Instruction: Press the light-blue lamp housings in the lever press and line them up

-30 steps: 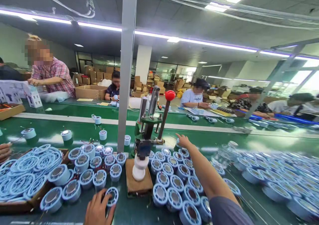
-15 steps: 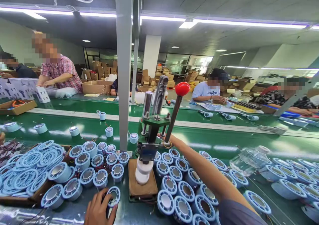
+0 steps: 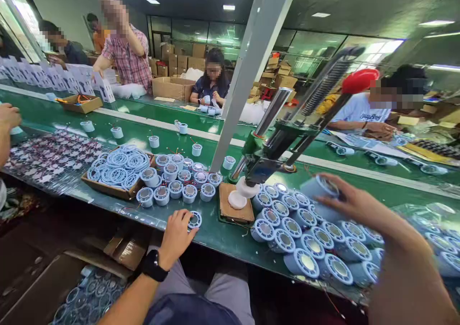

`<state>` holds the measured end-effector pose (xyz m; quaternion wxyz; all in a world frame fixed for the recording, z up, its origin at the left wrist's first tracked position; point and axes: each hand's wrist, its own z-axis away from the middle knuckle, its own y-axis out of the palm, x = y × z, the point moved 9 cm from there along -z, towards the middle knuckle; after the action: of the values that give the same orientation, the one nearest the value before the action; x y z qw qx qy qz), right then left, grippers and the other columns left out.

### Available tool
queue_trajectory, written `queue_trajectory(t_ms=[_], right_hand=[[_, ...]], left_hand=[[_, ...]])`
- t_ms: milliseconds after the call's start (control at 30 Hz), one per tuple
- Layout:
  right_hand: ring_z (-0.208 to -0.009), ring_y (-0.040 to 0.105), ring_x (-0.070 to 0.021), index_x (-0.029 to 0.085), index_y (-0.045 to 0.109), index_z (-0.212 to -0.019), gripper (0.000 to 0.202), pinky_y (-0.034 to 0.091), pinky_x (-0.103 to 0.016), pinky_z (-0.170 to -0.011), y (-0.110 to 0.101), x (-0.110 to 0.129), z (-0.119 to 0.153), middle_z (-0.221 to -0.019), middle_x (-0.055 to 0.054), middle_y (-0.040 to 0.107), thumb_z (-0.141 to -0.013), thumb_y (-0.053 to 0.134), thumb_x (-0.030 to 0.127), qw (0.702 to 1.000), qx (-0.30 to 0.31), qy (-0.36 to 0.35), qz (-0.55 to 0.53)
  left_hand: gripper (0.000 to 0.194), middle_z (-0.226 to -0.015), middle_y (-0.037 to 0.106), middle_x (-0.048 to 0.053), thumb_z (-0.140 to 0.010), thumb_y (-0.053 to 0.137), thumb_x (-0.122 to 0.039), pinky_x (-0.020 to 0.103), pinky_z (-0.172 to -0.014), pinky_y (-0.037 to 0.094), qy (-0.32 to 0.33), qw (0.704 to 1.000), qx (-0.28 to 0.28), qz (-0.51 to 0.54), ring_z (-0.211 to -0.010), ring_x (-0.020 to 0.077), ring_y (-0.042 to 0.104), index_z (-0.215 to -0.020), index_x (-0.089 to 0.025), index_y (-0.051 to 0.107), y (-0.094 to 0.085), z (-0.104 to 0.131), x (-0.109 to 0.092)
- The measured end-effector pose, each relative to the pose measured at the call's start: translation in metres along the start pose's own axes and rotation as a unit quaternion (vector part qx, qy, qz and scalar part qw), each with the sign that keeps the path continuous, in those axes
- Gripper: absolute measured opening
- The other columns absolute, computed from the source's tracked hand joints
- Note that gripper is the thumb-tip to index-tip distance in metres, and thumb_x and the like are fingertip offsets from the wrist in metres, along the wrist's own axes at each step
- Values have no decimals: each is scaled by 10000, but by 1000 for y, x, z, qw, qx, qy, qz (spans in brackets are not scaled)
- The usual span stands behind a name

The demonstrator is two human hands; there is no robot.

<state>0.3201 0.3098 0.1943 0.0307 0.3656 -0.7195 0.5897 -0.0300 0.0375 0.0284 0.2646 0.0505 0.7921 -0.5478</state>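
Observation:
My left hand point(image 3: 178, 236), with a dark watch on the wrist, has its fingers and thumb around a light-blue round housing point(image 3: 195, 220) with a metallic disc on top, at the table's front edge. On the right, my right hand point(image 3: 347, 198) grips another light-blue cylindrical housing point(image 3: 316, 187), held above the rows of similar units and smeared by motion. Between my hands stands a green hand press point(image 3: 273, 147) with a red-knobbed lever point(image 3: 360, 80). Its white pressing head point(image 3: 247, 187) sits above a white round seat point(image 3: 237, 200) on a brown base plate point(image 3: 230, 213).
Several blue units point(image 3: 176, 189) cluster left of the press, beside a cardboard tray of blue rings point(image 3: 120, 167). Wired white pieces point(image 3: 50, 155) lie farther left. A grey post point(image 3: 247, 75) rises behind the press. Co-workers sit and stand across the green conveyor point(image 3: 172, 147).
My view has turned left and down. My right hand has come out from behind the press to the right, now with a blue housing. My left hand stays at its unit.

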Motion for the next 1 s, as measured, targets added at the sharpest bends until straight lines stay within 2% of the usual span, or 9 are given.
queue_trajectory(t_ms=[100, 200, 333, 433, 533, 633, 800, 867, 1000], right_hand=[[-878, 688, -251, 256, 502, -1434, 618, 558, -342, -780, 61, 65, 86, -1120, -93, 688, -862, 588, 474, 973, 217, -69, 44], [-1131, 623, -255, 253, 417, -1489, 598, 495, -379, -1000, 145, 153, 138, -1302, -90, 601, -907, 528, 334, 928, 327, -161, 71], [-1057, 640, -263, 310, 407, -1491, 572, 516, -346, -911, 235, 247, 129, -1150, -107, 641, -934, 536, 323, 897, 347, -250, 115], [-1030, 642, -265, 406, 396, -1479, 604, 527, -339, -863, 260, 272, 104, -1139, -91, 630, -912, 597, 356, 905, 321, -260, 102], [-1069, 621, -275, 375, 386, -1488, 748, 535, -365, -885, 256, 261, 98, -1229, -100, 574, -822, 714, 291, 926, 279, -240, 86], [-1135, 583, -256, 197, 515, -1378, 616, 518, -359, -970, 243, 221, 114, -1270, -140, 523, -799, 725, 221, 950, 236, -190, 72], [-1226, 526, -220, 188, 563, -1254, 406, 484, -375, -1048, 214, 148, 161, -1317, -119, 528, -854, 625, 157, 983, 82, -156, -41], [-1271, 495, -223, 231, 555, -1267, 385, 471, -410, -1060, 199, 130, 178, -1365, -93, 520, -888, 562, 162, 982, 16, -160, -96], [-1384, 412, -233, 233, 587, -1230, 415, 443, -423, -1088, 188, 107, 194, -1501, -89, 379, -857, 462, 102, 982, 7, -109, -151]], left_hand=[[243, -1134, 650, 87, -843, 647, -231, 429, -916, 497, -15, 997, -58, 45, -1062, 276, 604, -1083, -198, 618, -24, 21, 27], [276, -1129, 649, 96, -875, 613, -327, 423, -954, 503, -36, 989, -121, 80, -1071, 267, 620, -1117, -193, 604, -53, 42, 53], [376, -1109, 653, 102, -883, 572, -489, 439, -937, 518, -88, 980, -159, 78, -1033, 281, 640, -1111, -192, 608, -85, 68, 81], [451, -1083, 661, 103, -860, 564, -568, 458, -893, 537, -119, 975, -174, 66, -972, 292, 659, -1100, -190, 614, -97, 92, 95], [429, -1064, 673, 97, -852, 591, -552, 451, -867, 553, -120, 975, -175, 70, -943, 287, 673, -1093, -198, 618, -92, 111, 90], [337, -1109, 673, 83, -866, 628, -417, 407, -871, 564, -72, 984, -132, 100, -997, 261, 670, -1140, -222, 602, -67, 106, 56], [386, -1189, 647, 90, -825, 679, -197, 411, -975, 524, 58, 990, 1, 126, -1111, 253, 621, -1196, -212, 574, -11, 47, -25], [411, -1186, 639, 108, -804, 700, -178, 447, -979, 512, 83, 991, 37, 103, -1112, 281, 602, -1197, -189, 577, 7, 20, -40], [474, -1193, 614, 126, -797, 711, -190, 487, -965, 498, 109, 990, 77, 51, -1112, 309, 562, -1247, -173, 562, 26, -9, -48]])
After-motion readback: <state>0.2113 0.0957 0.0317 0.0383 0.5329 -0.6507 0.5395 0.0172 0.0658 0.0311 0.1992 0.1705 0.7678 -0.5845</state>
